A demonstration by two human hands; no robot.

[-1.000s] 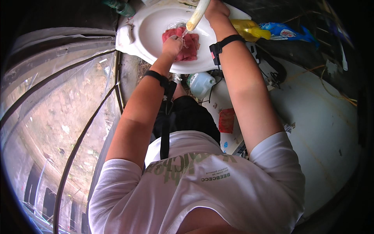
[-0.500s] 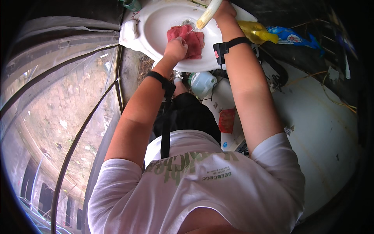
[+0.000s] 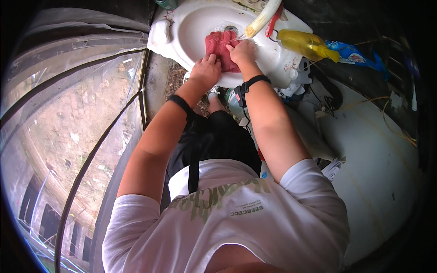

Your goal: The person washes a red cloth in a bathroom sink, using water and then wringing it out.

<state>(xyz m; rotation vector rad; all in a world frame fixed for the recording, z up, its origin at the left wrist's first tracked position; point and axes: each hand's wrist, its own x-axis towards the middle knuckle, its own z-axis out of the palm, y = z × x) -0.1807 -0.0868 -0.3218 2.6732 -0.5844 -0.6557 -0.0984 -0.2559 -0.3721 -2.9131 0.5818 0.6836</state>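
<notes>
Both hands press a crumpled red cloth (image 3: 219,48) in the smooth white oval basin (image 3: 191,27): left hand (image 3: 205,72) at its 7 o'clock, right hand (image 3: 242,51) at 3, apparently gripping the fabric.

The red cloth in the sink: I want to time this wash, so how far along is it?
Done: the red cloth lies in the white sink by the drain. In hand: left hand and right hand both press on it. Left: it is not wrung or lifted out. Whether water runs, I cannot tell.
</notes>
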